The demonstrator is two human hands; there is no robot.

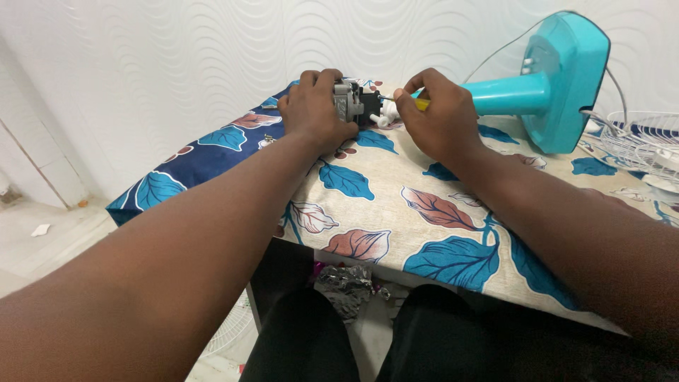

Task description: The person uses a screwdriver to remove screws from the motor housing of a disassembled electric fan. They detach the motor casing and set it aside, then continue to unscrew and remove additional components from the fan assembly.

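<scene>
A grey and black fan motor (351, 101) sits at the far edge of the table, at the end of a turquoise fan stand lying on its side. My left hand (313, 112) wraps around the motor from the left. My right hand (438, 120) grips a screwdriver with a yellow handle (421, 104); its thin metal tip points left at the motor's black housing. A white plastic part (387, 113) lies under the tip, between my two hands.
The turquoise fan base (566, 85) stands on edge at the right, its pole (506, 95) reaching toward the motor. A white wire fan grille (640, 145) lies at the far right. A leaf-patterned cloth (396, 205) covers the table. White wall behind; floor at left.
</scene>
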